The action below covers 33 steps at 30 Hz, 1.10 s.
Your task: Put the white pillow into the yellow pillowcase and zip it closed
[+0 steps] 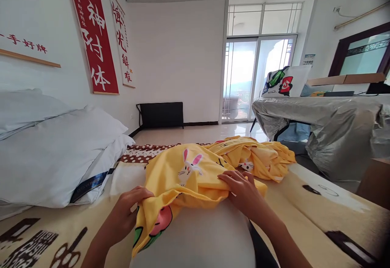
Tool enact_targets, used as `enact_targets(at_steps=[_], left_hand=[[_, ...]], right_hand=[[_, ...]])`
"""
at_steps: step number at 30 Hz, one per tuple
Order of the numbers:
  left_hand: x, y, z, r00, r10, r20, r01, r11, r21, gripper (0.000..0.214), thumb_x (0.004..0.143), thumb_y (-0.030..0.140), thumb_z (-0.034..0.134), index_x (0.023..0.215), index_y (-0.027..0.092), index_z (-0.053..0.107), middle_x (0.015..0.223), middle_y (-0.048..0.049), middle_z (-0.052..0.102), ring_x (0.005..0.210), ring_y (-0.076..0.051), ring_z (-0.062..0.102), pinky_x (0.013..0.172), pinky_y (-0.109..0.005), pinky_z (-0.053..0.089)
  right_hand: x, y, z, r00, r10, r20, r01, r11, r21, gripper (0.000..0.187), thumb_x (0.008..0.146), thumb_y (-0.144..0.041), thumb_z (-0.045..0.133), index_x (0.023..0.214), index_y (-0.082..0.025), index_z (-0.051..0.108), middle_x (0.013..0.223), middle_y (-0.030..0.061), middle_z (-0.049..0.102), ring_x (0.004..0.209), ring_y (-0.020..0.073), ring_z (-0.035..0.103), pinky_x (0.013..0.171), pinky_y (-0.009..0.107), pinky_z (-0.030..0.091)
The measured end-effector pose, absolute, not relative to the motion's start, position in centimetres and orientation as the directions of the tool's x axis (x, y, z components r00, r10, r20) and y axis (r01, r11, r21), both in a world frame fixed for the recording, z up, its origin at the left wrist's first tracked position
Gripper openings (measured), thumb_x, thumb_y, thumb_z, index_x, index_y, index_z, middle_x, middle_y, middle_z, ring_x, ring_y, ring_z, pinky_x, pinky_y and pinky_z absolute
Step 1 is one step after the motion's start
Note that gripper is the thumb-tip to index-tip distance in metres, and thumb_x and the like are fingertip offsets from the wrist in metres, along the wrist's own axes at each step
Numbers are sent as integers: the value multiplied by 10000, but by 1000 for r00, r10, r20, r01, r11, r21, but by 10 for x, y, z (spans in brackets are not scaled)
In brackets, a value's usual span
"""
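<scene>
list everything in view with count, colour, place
rabbit-print cloth: one or more, yellow, centre
pillows: at least two, white, left
blanket: at least one, cream and brown, beneath cloth
hanging scrolls: three, red and white, left wall
flat panel: one, black, far wall
glass door: one, pale-framed, far wall
covered table: one, silver, right
bag: one, mostly white, on table
cardboard boxes: at least two, brown, right
framed glass: one, dark-framed, right wall
clothed body: one, pale grey, bottom centre
left hand: one, bare, gripping cloth
right hand: one, bare, gripping cloth

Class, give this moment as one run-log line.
left hand: grips yellow cloth | right hand: grips same cloth | rabbit print: facing up | beyond: bunched yellow fabric | left side: white pillows
</scene>
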State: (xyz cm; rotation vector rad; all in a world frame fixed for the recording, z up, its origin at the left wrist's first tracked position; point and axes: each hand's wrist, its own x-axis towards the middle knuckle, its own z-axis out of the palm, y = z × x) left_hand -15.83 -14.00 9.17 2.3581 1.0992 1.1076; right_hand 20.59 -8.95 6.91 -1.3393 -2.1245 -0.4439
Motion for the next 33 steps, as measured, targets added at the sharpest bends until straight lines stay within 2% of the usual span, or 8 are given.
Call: enact_targets(at_steps=[7,12,14,16,18,21,27,33], left_hand=[[-154,-138,96,262,884,387,707,-449,547,207,737,253,505,877,173,635,894,-55,658,858,-209,594,770,-278,438],[-158,-125,95,221,915,338,728,-386,566,205,725,262,487,844,161,620,822,-30,646,814,-209,581,723,-263,420],[-158,-123,96,236,909,343,719,-401,568,208,736,292,506,852,159,616,801,-20,633,792,-200,573,702,-251,413],[-158,-123,97,244,904,351,703,-414,578,217,729,306,535,867,157,612,808,-21,628,791,-195,568,694,-244,413],[-158,-124,98,240,904,352,696,-414,587,205,722,300,552,859,158,606,809,-23,624,798,-194,566,700,-242,420],[-158,-127,98,236,905,353,710,-409,574,192,717,293,575,856,164,596,832,-26,617,823,-192,569,719,-241,440],[-167,-143,102,331,896,296,804,-432,409,252,850,216,398,989,201,608,1059,-57,613,993,-172,579,885,-261,445],[-161,-186,115,377,758,532,824,-537,180,241,895,289,406,1010,244,614,1078,-58,630,1028,-180,587,892,-241,462]], right_hand=[[221,-72,61,-203,777,596,937,331,-111,236,700,-82,493,822,-207,653,951,36,680,927,187,603,866,368,258],[223,-82,74,-47,525,850,966,240,-94,296,763,-128,483,1008,-206,630,1116,85,616,1073,262,534,895,419,278],[220,-101,84,-74,454,888,945,316,-83,225,824,-205,481,996,-214,627,1087,90,606,1056,259,529,886,414,312],[214,-123,92,-235,521,820,872,487,-60,196,854,-261,492,1000,-241,621,1031,62,618,1014,223,543,889,380,349],[204,-140,97,-443,627,641,774,628,-80,275,833,-273,542,1103,-282,591,1084,34,616,1037,199,541,908,341,378],[191,-142,92,-520,728,447,761,633,-145,385,781,-212,574,1159,-282,572,1190,37,586,1097,213,522,932,344,393],[190,-102,75,-375,796,475,840,508,-189,296,762,-59,405,853,-200,649,994,62,665,975,231,578,885,402,408],[195,-116,81,-135,642,755,783,536,-315,310,756,-92,366,951,-200,581,950,66,669,838,194,603,722,310,457]])
